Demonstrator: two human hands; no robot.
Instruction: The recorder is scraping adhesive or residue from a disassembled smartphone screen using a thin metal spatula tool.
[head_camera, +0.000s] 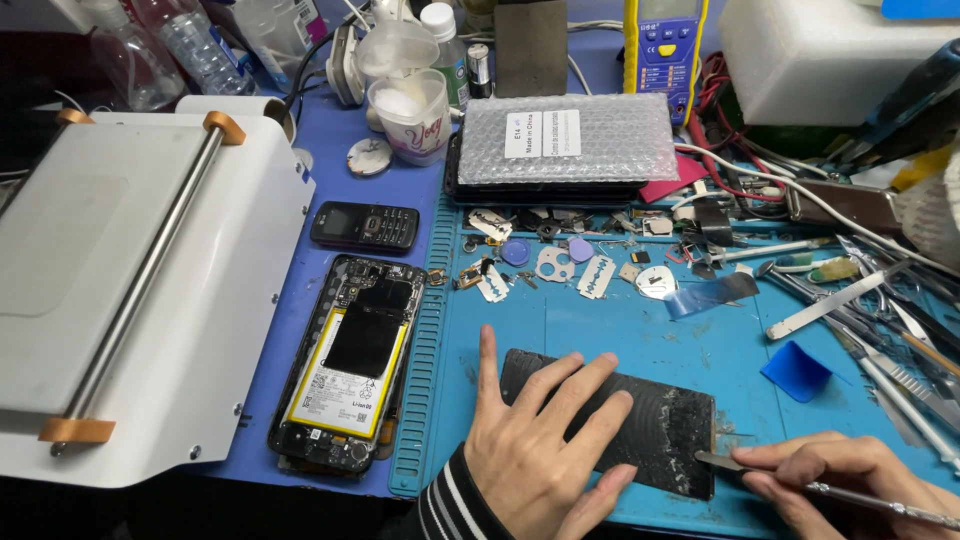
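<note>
The dark panel (640, 425) is pinned flat on the blue worktop (620, 330) by the spread left hand (535, 450) while a scraper (790, 480), pinched in the right hand (850, 475), is worked at its residue-caked right edge, where shallow, steady strokes appear called for.

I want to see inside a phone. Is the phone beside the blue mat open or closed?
Open. The opened phone lies flat on the purple mat with its cover off, showing its yellow-edged battery and dark inner parts.

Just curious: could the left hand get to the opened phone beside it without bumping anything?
Probably yes. The left hand lies flat on the black screen panel, and the opened phone sits just beyond the mat's ridged edge, nothing between.
</note>
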